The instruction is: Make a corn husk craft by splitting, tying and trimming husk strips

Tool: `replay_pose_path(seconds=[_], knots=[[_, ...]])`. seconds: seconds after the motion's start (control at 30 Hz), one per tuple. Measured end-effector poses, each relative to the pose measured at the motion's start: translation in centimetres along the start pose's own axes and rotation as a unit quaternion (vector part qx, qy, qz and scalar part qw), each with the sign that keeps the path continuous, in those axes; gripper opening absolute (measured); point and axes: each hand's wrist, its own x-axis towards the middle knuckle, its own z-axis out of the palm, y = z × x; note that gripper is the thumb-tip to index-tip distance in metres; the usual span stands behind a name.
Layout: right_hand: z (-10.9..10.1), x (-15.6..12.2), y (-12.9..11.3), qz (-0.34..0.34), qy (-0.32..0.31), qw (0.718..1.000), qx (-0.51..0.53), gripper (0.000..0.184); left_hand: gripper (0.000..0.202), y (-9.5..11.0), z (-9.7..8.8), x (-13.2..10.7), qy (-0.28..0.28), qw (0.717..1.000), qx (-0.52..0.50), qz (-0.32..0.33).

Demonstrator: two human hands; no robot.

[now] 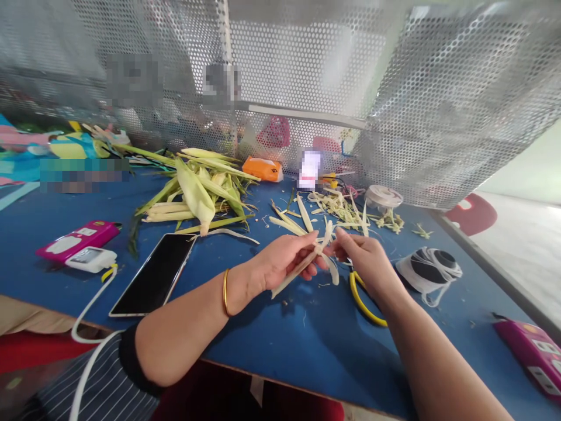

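Pale corn husk strips [325,248] are crossed over each other between my two hands, above the blue table. My left hand [289,260] is closed on them, thumb on top and fingers curled underneath. On the other side, my right hand [362,251] pinches at the husk with thumb and forefinger; whether a thin strand is also held there I cannot tell. Yellow-handled scissors [366,304] lie under my right hand, their blades mostly hidden. More loose husk strips [302,216] rest just behind the hands.
A pile of green corn husks [197,196] lies back left, near an orange tissue pack [263,168]. A tablet-like phone [153,275] and a magenta device [79,241] are at left. Husk scraps [342,207], a white tape roll [384,196] and wound white string [429,270] are at right.
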Motion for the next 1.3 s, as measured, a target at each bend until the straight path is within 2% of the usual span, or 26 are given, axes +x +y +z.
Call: replay_pose_path(seconds=[0.07, 0.13, 0.27, 0.4, 0.5, 0.57, 0.67, 0.7, 0.73, 0.8, 0.87, 0.93, 1.13, 1.23, 1.3], knots=[[0.5, -0.2, 0.0, 0.022, -0.073, 0.994, 0.075, 0.047, 0.042, -0.1, 0.0, 0.0, 0.003, 1.0, 0.015, -0.003], [1.0, -0.5, 0.0, 0.026, -0.087, 0.985, 0.15, 0.039, 0.037, -0.2, 0.2, 0.0, 0.007, 0.999, 0.034, -0.01], [1.7, -0.9, -0.1, 0.006, -0.017, 0.982, 0.186, 0.027, 0.024, -0.3, 0.5, -0.1, 0.02, 0.999, 0.041, -0.02], [2.3, -0.9, 0.4, -0.008, 0.043, 0.985, 0.17, 0.026, 0.019, -0.6, 0.4, 0.0, -0.006, 0.999, 0.032, -0.012], [2.2, -0.7, 0.8, -0.017, 0.059, 0.99, 0.124, 0.028, 0.021, -0.9, 0.3, 0.1, -0.011, 1.0, 0.023, -0.007], [1.6, -0.7, 0.6, -0.052, 0.086, 0.993, 0.054, 0.028, 0.025, -1.0, 0.2, 0.1, -0.002, 1.0, -0.003, 0.002], [0.8, -1.1, -0.3, -0.13, 0.172, 0.974, -0.07, 0.027, 0.029, -0.6, 0.1, 0.2, 0.011, 0.997, -0.063, 0.035], [0.7, -1.3, -0.5, -0.152, 0.183, 0.966, -0.105, 0.029, 0.028, -0.4, 0.0, 0.2, 0.02, 0.995, -0.082, 0.052], [0.7, -1.5, -0.7, -0.167, 0.171, 0.962, -0.132, 0.032, 0.026, -0.3, -0.1, 0.2, 0.032, 0.992, -0.096, 0.07], [1.3, -1.8, -0.6, -0.171, 0.093, 0.969, -0.15, 0.036, 0.021, 0.0, -0.2, 0.3, 0.059, 0.987, -0.113, 0.099], [2.1, -1.8, -0.2, -0.136, 0.007, 0.983, -0.119, 0.035, 0.016, 0.1, -0.2, 0.4, 0.077, 0.984, -0.118, 0.112], [3.0, -1.8, 0.4, -0.086, -0.04, 0.993, -0.065, 0.035, 0.017, 0.0, -0.2, 0.5, 0.087, 0.983, -0.118, 0.113], [3.9, -1.7, 1.0, 0.0, -0.076, 0.997, 0.033, 0.046, 0.015, -0.2, 0.0, 0.4, 0.107, 0.98, -0.112, 0.121], [4.0, -2.0, 0.8, 0.003, -0.083, 0.996, 0.03, 0.045, 0.017, -0.1, 0.0, 0.4, 0.114, 0.98, -0.109, 0.121], [4.0, -2.2, 0.6, -0.022, -0.067, 0.997, 0.009, 0.04, 0.018, -0.1, 0.0, 0.4, 0.111, 0.982, -0.103, 0.117]])
